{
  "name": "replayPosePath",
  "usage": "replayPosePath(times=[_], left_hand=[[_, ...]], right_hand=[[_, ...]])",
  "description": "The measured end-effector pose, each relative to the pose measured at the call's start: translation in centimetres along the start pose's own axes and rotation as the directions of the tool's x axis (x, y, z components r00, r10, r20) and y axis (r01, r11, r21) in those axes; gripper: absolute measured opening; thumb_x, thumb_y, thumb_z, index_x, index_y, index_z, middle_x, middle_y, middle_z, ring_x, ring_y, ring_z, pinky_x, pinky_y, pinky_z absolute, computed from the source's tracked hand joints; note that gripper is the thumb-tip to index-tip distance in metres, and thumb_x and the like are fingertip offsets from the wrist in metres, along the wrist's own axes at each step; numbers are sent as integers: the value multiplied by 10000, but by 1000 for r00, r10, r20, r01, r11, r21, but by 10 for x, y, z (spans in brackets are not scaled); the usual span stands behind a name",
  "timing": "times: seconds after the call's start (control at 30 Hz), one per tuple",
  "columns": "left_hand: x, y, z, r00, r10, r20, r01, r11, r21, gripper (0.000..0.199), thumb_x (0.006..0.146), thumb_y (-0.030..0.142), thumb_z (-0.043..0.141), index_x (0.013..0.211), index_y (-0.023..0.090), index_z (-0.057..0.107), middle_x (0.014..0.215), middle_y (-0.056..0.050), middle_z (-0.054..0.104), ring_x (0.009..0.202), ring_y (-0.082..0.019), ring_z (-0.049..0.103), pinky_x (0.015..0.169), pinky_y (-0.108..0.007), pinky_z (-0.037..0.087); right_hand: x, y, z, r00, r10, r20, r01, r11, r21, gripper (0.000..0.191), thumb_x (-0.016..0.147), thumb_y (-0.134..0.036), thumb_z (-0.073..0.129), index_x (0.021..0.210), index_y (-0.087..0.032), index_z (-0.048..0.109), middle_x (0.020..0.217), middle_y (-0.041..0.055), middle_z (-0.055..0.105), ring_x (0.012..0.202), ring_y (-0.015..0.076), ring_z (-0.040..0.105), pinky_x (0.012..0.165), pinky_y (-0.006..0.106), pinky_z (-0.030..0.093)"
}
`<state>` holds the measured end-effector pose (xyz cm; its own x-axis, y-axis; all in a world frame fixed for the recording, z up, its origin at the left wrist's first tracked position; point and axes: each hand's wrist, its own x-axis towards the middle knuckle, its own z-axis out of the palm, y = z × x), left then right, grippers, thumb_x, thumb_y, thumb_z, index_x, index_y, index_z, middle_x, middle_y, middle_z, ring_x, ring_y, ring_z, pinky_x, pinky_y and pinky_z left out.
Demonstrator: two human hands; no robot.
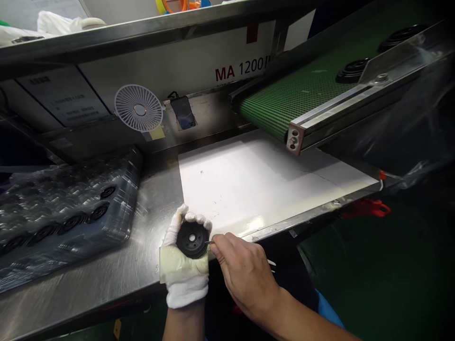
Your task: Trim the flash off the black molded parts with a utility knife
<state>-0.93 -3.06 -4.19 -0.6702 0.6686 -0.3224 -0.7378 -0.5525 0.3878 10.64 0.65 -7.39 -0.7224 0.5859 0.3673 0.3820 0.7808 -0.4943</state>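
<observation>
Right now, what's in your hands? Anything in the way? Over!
Left hand cradles black disc. Right hand pinches thin tool at disc's edge. Conveyor ahead, right.

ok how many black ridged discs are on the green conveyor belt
2: one disc by the metal guard, another disc farther up the belt. The guard may hide more.

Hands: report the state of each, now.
Left hand: gloved, closed around a round black part.
Right hand: bare, pinching a thin tool at the part's edge.
</observation>
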Motion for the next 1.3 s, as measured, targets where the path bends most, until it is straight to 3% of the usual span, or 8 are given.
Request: replayPosePath(times=[0.27,0.5,0.77,0.9,0.97,1.03,1.17,1.3], left_hand=[[-8,-1,-1,999,35,15,-34,999,-19,87,826,164,571,878,148,638,694,5,584,673,-113,577,669,-291,525],[-50,1,17,993,106,50,-104,994,-34,109,822,150,570,911,161,632,717,10,583,697,-112,578,702,-296,522],[-104,-10,33,954,285,92,-284,959,-22,144,809,141,586,939,173,641,729,33,591,699,-83,588,791,-289,525],[-116,-8,33,956,226,186,-253,957,138,279,805,184,564,1077,187,631,953,-60,651,943,-205,616,880,-420,506],[-115,-4,33,958,114,264,-169,966,194,339,790,215,548,1120,181,618,1002,-102,640,993,-270,599,852,-468,509],[-108,-1,35,960,53,275,-106,977,183,335,769,207,544,1091,164,627,895,-86,628,894,-245,613,796,-429,526],[-78,-4,43,979,75,190,-94,991,91,214,793,157,547,986,151,639,755,-21,572,726,-133,577,715,-307,524],[-41,-12,43,990,110,90,-113,993,28,120,820,158,559,908,161,639,709,17,565,669,-100,567,689,-282,531]], right_hand=[[-8,-7,-6,996,-50,73,41,993,115,270,1018,-300,308,826,-222,480,749,-11,543,663,159,497,590,284,238],[-16,-16,-30,994,-72,-77,77,994,74,279,1023,-311,296,844,-226,493,730,-20,536,627,160,484,580,305,215],[-55,-39,-57,975,-169,-147,181,981,71,257,1012,-265,325,817,-221,487,723,-10,536,625,163,491,575,301,225],[-59,-40,-66,965,-178,-191,195,978,75,265,1012,-271,334,811,-219,497,721,-13,546,623,160,504,566,297,236],[-54,-36,-69,967,-160,-199,178,981,72,258,1015,-269,332,836,-220,512,731,-12,552,637,161,514,569,296,242],[-47,-30,-70,973,-119,-198,132,990,51,256,1016,-271,332,848,-218,518,735,-9,553,644,164,516,573,297,243],[-28,-20,-62,984,-67,-162,70,997,12,247,1010,-269,350,821,-221,500,722,-10,545,622,166,495,571,300,230],[-13,-15,-43,991,-48,-122,49,999,2,238,1008,-259,344,821,-226,487,714,-13,537,617,166,484,572,303,216]])
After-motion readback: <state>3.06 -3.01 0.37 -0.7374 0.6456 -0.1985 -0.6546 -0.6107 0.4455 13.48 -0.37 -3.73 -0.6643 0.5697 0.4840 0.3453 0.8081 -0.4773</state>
